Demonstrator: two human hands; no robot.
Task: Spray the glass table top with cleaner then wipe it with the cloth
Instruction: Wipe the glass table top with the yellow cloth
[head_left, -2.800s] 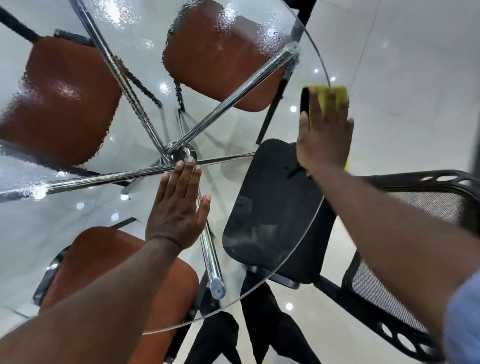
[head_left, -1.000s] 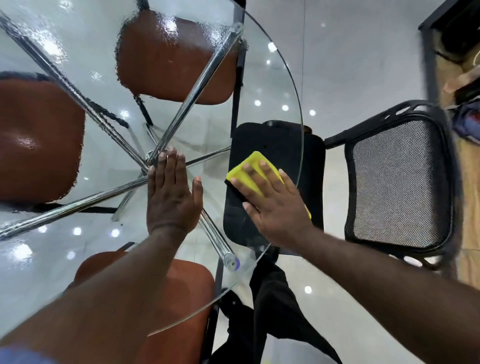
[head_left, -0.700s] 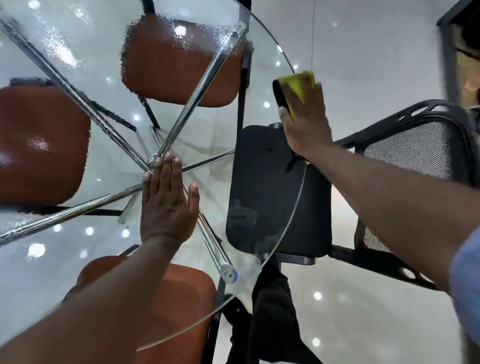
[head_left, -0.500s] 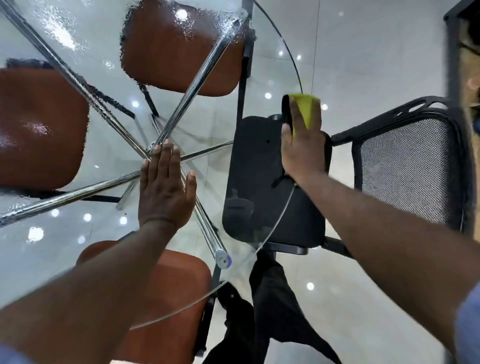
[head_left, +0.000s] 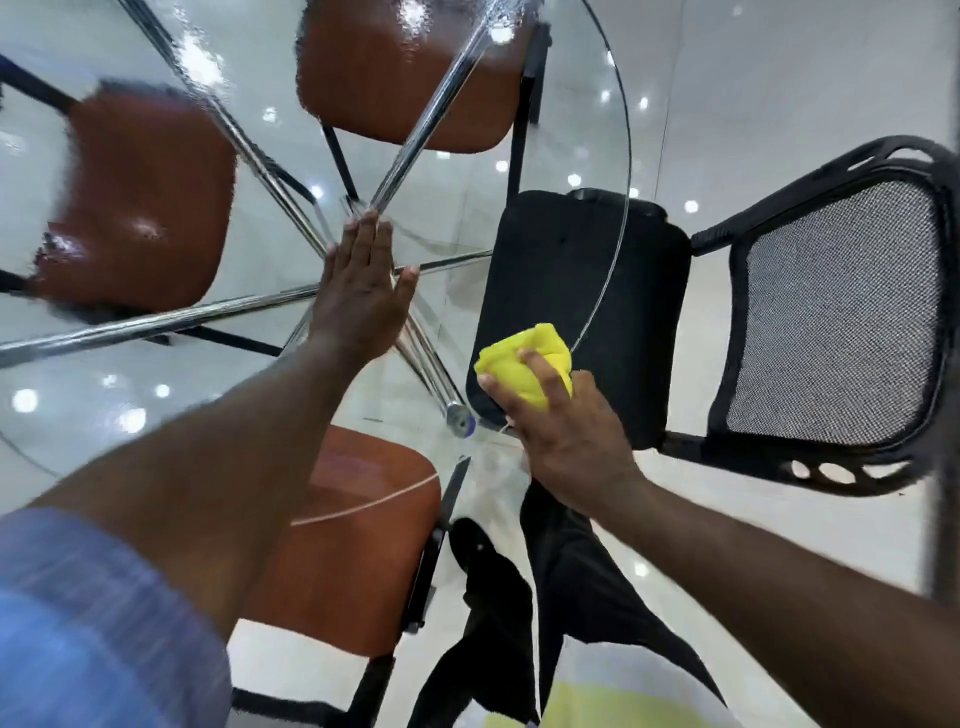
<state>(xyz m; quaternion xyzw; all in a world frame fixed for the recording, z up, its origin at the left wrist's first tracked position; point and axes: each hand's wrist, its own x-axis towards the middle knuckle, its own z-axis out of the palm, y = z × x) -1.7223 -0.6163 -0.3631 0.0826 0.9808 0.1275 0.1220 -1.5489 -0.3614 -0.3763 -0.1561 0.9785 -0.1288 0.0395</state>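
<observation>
Near the desk (head_left: 626, 156) rim the right hand (head_left: 566, 431), gripping the yellow cloth (head_left: 519, 364), could slip off the edge if its stroke overshoots, while the flat, straight-fingered left hand (head_left: 363, 296) may leave prints.

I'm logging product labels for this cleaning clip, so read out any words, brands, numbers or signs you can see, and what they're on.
None: no text, label, number or sign can be read anywhere in the head view.
The yellow cloth, the glass table top, the brown chair seats, the black mesh chair and the blue sleeve all look plain.
</observation>
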